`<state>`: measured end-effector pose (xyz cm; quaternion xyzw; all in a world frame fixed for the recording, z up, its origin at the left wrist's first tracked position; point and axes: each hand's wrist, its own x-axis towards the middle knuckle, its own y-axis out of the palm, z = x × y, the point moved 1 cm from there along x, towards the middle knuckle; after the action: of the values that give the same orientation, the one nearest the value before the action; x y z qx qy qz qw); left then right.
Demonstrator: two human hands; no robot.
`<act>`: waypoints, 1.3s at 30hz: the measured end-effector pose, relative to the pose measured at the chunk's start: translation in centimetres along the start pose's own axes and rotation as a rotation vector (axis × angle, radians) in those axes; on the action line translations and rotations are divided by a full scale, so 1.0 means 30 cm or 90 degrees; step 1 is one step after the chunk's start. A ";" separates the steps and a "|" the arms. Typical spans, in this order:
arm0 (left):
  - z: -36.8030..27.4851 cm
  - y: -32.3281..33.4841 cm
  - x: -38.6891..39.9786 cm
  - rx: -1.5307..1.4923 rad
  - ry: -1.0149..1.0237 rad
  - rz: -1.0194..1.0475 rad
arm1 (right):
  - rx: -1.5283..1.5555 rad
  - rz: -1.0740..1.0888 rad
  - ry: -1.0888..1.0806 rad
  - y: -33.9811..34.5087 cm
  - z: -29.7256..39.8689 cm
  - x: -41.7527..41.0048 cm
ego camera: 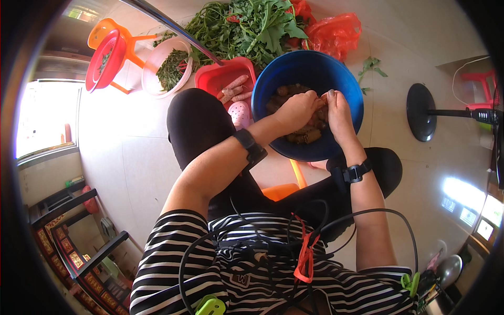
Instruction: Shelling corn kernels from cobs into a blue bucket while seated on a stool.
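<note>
Both of my hands are over the mouth of a blue plastic tub, between my knees. My left hand reaches in from the left, fingers bent around a small reddish-brown piece. On its right side, my right hand pinches the same piece, with the thumb raised and most fingers hidden. Inside the tub lie brown chunks, too dark to name exactly. Close to the tub's left side, a red long-handled dustpan holds several pale pinkish cob-like pieces.
Leafy green stems are heaped beyond the tub beside a red plastic bag. A pale pink basin of leaves and a red basin on an orange stool stand left. A fan's round base is right. Cables cross my lap.
</note>
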<state>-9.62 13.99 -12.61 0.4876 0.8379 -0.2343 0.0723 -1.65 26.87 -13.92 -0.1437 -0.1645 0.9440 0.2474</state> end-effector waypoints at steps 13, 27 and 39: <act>-0.028 0.001 -0.017 -0.024 0.054 -0.060 | -0.069 -0.071 -0.086 0.001 -0.036 0.006; -0.043 -0.005 -0.022 -0.286 -0.039 0.012 | 0.099 -0.016 0.018 -0.030 0.094 -0.023; -0.040 0.008 -0.030 -0.370 -0.100 -0.025 | 0.024 -0.025 -0.036 -0.017 0.029 -0.009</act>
<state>-8.83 13.94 -11.31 0.4107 0.8708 -0.0229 0.2693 -1.51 26.95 -12.89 -0.1090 -0.1562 0.9456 0.2638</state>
